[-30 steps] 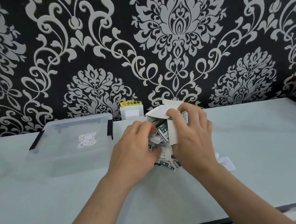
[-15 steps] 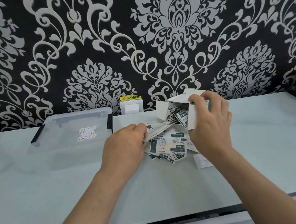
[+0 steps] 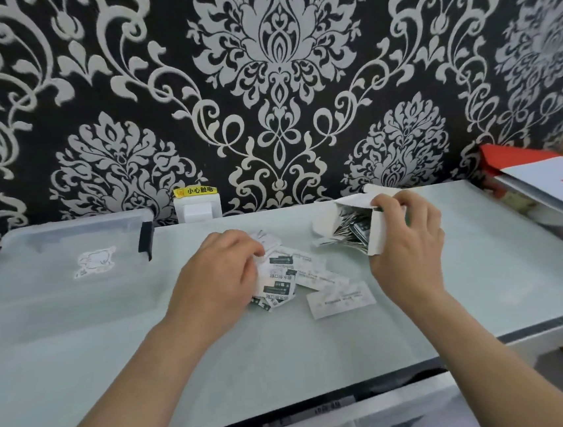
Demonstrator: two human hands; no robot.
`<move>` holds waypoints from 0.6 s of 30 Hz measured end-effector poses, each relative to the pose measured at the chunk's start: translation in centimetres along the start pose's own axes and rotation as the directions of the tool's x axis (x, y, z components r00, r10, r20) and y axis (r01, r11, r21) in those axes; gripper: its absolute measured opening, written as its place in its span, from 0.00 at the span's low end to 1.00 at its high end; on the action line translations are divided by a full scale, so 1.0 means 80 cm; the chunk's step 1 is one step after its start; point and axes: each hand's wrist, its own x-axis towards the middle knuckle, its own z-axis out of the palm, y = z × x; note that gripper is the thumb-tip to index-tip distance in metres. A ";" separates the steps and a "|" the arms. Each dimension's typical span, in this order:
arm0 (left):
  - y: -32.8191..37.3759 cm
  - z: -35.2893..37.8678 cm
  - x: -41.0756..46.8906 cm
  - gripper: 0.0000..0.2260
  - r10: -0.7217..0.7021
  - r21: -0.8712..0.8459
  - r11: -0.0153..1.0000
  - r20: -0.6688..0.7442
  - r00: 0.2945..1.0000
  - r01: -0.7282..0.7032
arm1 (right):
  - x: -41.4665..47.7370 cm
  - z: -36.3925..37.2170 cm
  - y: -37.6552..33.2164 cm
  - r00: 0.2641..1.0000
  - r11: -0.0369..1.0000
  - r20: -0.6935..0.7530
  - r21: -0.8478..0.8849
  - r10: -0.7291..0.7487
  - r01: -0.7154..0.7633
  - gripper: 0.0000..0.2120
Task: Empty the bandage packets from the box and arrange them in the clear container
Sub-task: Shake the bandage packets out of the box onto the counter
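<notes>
My right hand grips a small white cardboard box, tilted with its open end to the left; several bandage packets stick out of it. A loose pile of white and dark green bandage packets lies on the table in front of me. My left hand rests on the left side of that pile, fingers curled over some packets. One white packet lies apart at the pile's right. The clear container, lid on with black clips, stands at the back left.
The pale green table ends at a patterned wall. A white socket with a yellow label sits on the wall behind the container. Red and white boxes are stacked at the far right. A drawer front shows below the table edge.
My right hand has carried the box to the right, away from the pile. More packets lie spread on the table, and my left hand has settled onto them.
</notes>
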 end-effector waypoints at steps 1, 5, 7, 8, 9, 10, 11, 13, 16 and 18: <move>0.005 0.006 0.002 0.08 0.024 -0.015 1.000 0.009 1.000 -0.024 | -0.003 -0.001 0.001 1.000 1.000 -0.001 0.003 -0.015 0.015 0.33; 0.037 0.027 0.012 0.12 0.090 -0.060 0.994 0.013 0.996 -0.089 | -0.009 -0.006 -0.007 0.998 0.996 -0.007 0.063 -0.066 0.067 0.34; 0.050 0.039 0.020 0.16 0.076 -0.060 0.995 -0.011 0.997 -0.077 | -0.009 -0.009 -0.014 0.995 0.990 -0.013 0.102 -0.097 0.097 0.35; 0.056 0.043 0.024 0.15 0.072 -0.058 0.996 -0.034 0.997 -0.073 | -0.008 -0.011 -0.018 0.994 0.987 -0.023 0.121 -0.104 0.106 0.35; 0.060 0.046 0.028 0.13 0.079 -0.051 0.995 -0.063 0.995 -0.082 | -0.007 -0.013 -0.021 0.994 0.984 -0.036 0.140 -0.105 0.109 0.36; 0.061 0.048 0.031 0.09 0.097 -0.035 0.994 -0.095 0.991 -0.100 | -0.006 -0.014 -0.023 0.994 0.982 -0.047 0.157 -0.102 0.108 0.36; 0.061 0.048 0.033 0.07 0.111 -0.015 0.993 -0.124 0.986 -0.114 | -0.004 -0.014 -0.024 0.994 0.981 -0.046 0.166 -0.098 0.105 0.36; 0.057 0.046 0.035 0.07 0.120 -0.001 0.993 -0.147 0.982 -0.121 | -0.002 -0.010 -0.021 0.997 0.986 -0.018 0.146 -0.075 0.077 0.36; 0.049 0.036 0.035 0.07 0.075 -0.058 0.995 -0.188 0.979 -0.087 | 0.005 -0.004 -0.009 1.000 0.998 0.030 0.066 -0.001 -0.001 0.35; 0.048 0.029 0.036 0.07 -0.027 -0.161 0.987 -0.203 0.979 -0.006 | 0.010 -0.003 -0.001 0.998 0.998 0.043 0.041 0.043 -0.044 0.36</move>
